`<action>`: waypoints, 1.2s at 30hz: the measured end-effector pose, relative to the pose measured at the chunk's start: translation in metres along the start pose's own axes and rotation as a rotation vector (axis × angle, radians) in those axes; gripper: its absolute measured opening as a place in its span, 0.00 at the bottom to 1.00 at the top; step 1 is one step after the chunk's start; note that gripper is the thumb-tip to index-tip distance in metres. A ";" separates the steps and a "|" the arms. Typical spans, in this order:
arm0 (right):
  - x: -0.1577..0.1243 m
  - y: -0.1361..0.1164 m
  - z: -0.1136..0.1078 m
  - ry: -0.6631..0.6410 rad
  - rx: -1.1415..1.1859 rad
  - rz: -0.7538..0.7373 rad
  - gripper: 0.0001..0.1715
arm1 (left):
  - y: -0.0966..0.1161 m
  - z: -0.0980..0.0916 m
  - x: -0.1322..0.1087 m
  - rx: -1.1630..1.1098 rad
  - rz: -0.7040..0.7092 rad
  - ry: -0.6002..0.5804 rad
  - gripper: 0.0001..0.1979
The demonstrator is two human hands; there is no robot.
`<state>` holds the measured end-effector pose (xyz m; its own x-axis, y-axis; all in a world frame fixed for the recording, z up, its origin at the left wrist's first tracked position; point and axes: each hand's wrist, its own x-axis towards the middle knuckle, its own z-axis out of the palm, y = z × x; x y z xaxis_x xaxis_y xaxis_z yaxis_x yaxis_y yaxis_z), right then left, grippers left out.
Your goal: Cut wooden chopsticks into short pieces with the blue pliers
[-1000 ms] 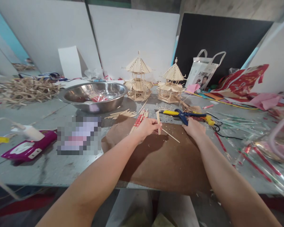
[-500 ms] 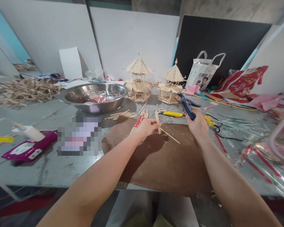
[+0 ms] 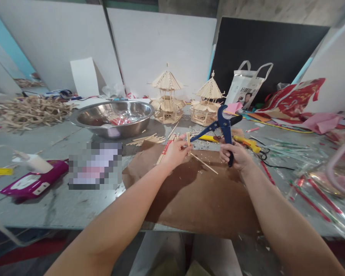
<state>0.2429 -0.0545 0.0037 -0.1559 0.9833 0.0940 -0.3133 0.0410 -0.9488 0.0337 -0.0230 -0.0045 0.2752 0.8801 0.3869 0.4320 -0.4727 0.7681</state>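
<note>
So there's a brown sheet (image 3: 201, 207) on the near part of the tabletop (image 3: 83, 209), with one loose stick (image 3: 205, 164) lying at an angle on it. Left hand (image 3: 175, 153) has a small bunch of short wooden sticks (image 3: 189, 140) pinched upright in its fingertips, just above the sheet's far edge. Right hand (image 3: 238, 155) is wrapped around one handle of a blue hand cutter (image 3: 224, 128), head up. Its other long arm slants down toward the short sticks; can't tell if it's actually touching them. Partly behind the left hand is a bundle of longer sticks with red wrapping (image 3: 167, 147).

Off to the left: a purple power strip (image 3: 56, 172) with a white plug in it, plus a pixelated rectangle. Behind the cutter's slanting arm lies a yellow-handled knife (image 3: 208, 138).

A bit further back, the wide stainless basin (image 3: 132, 128) has crinkly clear plastic with red bits (image 3: 120, 119) inside, bunched mostly toward the right. Past that, two little stick pavilions (image 3: 167, 105) stand side by side, then a white handled bag (image 3: 243, 86) leaning back; its contents are hidden, no idea.
</note>
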 end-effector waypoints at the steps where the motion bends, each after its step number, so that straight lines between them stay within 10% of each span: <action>1: -0.001 0.001 0.001 -0.017 0.010 0.014 0.06 | -0.002 0.000 0.001 0.006 0.014 -0.010 0.08; 10: -0.003 0.011 0.015 -0.116 0.002 -0.084 0.05 | 0.011 0.002 -0.007 0.112 0.095 -0.138 0.09; 21: -0.005 0.008 0.025 0.072 -0.182 -0.106 0.05 | 0.018 0.017 -0.018 0.363 0.252 -0.247 0.10; 27: 0.003 0.014 0.020 0.337 -0.791 -0.353 0.15 | 0.010 -0.001 -0.010 0.810 0.160 -0.081 0.10; 36: 0.004 0.027 0.021 0.297 -1.547 -0.455 0.32 | 0.012 -0.010 -0.006 0.962 0.083 -0.058 0.10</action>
<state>0.2140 -0.0533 -0.0147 -0.0866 0.8314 0.5489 0.9280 0.2677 -0.2590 0.0288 -0.0337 0.0074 0.3670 0.8511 0.3754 0.9208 -0.3897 -0.0166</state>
